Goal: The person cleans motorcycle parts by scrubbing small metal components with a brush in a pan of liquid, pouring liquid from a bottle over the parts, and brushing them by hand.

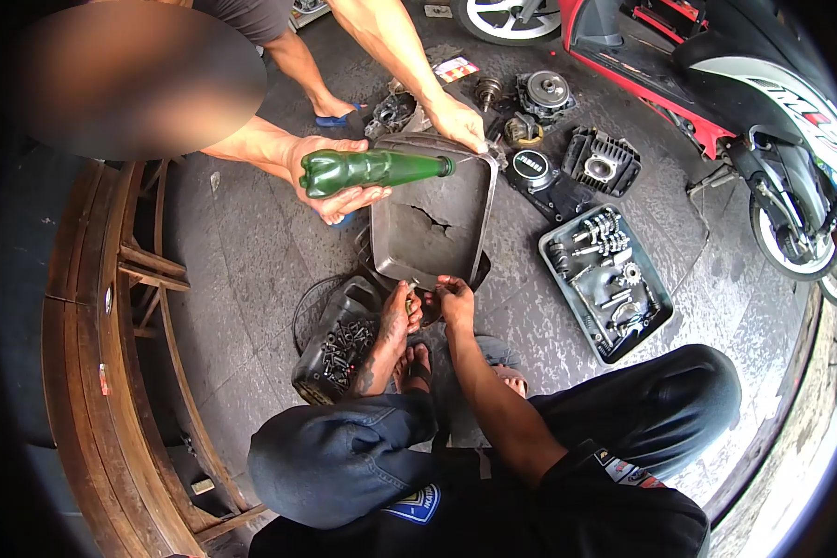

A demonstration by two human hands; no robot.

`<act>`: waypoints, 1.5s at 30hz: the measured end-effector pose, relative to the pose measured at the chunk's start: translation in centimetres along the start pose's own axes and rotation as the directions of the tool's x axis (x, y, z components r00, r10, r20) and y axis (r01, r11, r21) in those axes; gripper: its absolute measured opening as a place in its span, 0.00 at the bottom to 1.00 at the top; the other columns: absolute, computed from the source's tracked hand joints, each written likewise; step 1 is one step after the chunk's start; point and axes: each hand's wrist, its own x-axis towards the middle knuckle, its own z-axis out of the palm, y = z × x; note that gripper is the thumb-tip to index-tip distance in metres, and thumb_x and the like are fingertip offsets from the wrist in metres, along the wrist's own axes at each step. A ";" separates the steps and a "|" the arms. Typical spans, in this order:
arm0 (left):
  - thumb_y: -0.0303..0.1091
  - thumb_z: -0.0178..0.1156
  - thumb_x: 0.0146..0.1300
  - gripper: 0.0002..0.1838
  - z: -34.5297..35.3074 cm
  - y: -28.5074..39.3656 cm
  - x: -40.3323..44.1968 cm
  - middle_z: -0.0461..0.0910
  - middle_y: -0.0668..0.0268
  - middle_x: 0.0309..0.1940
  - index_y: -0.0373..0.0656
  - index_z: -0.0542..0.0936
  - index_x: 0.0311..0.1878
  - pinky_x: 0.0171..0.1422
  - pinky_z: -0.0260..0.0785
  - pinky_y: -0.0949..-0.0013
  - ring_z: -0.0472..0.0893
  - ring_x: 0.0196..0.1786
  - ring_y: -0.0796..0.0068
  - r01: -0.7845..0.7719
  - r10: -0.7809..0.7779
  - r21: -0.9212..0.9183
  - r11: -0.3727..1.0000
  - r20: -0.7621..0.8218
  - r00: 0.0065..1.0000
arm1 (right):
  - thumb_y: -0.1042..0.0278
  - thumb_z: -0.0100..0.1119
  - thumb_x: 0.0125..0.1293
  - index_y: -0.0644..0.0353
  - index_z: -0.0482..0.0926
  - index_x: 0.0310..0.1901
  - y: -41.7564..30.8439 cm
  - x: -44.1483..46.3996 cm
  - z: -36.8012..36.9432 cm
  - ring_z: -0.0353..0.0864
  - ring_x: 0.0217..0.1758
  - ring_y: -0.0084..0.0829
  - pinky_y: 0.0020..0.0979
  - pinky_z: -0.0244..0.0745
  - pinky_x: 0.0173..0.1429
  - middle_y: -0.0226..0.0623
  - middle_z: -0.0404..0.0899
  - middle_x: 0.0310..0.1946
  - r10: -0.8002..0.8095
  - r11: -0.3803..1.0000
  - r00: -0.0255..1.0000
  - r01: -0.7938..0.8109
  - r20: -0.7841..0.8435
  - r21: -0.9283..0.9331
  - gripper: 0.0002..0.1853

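My left hand (400, 316) is closed near the front edge of a worn grey tray (405, 253) with a jagged crack in its bottom. A small piece shows at its fingertips, too small to name. Close beside it, my right hand (454, 302) has its fingers bent in a pinch under the same edge; what they hold is hidden. Across from me, another person's hand carries a green plastic bottle (372, 171), lying nearly level above the tray's left rim. That person's other hand (460, 121) touches the tray's far right corner.
A cut black container (312, 383) full of bolts stands left of my foot. To the right lie a parts tray (662, 312) with gears and shafts, a finned cylinder (601, 163) and a round cover (531, 169). A wooden bench (88, 372) runs along the left; a scooter (763, 93) stands at right.
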 end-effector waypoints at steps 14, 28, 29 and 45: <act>0.47 0.42 0.70 0.16 0.2 0.1 -1.0 0.67 0.74 0.20 0.45 0.70 0.44 0.14 0.49 0.82 0.61 0.15 0.87 -0.062 0.056 0.055 0.997 0.102 0.993 | 0.74 0.45 0.64 0.63 0.72 0.40 -2.6 -1.1 0.0 0.74 0.19 0.26 0.26 0.73 0.22 0.34 0.71 0.25 0.034 0.999 0.991 -0.032 -0.127 0.023 0.07; 0.55 0.41 0.67 0.18 -2.2 -1.2 0.5 0.64 0.77 0.19 0.52 0.68 0.32 0.20 0.51 0.78 0.64 0.19 0.82 0.094 -0.082 -0.218 0.971 0.065 0.995 | 0.72 0.51 0.63 0.62 0.70 0.45 -0.7 -0.3 0.1 0.69 0.18 0.21 0.22 0.60 0.17 0.29 0.69 0.22 0.016 0.986 1.000 -0.014 0.012 -0.163 0.09; 0.58 0.40 0.67 0.20 -2.2 -1.4 0.6 0.63 0.77 0.18 0.52 0.68 0.31 0.20 0.51 0.78 0.63 0.18 0.82 0.099 -0.093 -0.220 0.970 0.038 0.995 | 0.72 0.51 0.63 0.62 0.70 0.45 -0.4 -0.3 0.2 0.69 0.18 0.21 0.22 0.60 0.17 0.29 0.69 0.22 0.028 0.985 1.000 -0.026 0.010 -0.171 0.09; 0.58 0.48 0.64 0.21 -0.7 -0.8 0.1 0.61 0.79 0.14 0.51 0.68 0.28 0.15 0.46 0.82 0.59 0.15 0.87 0.037 -0.041 -0.065 0.997 -0.054 0.998 | 0.72 0.49 0.65 0.61 0.72 0.42 -0.9 -0.8 0.7 0.71 0.20 0.21 0.22 0.63 0.19 0.30 0.70 0.25 0.017 0.989 1.000 -0.019 -0.017 -0.148 0.06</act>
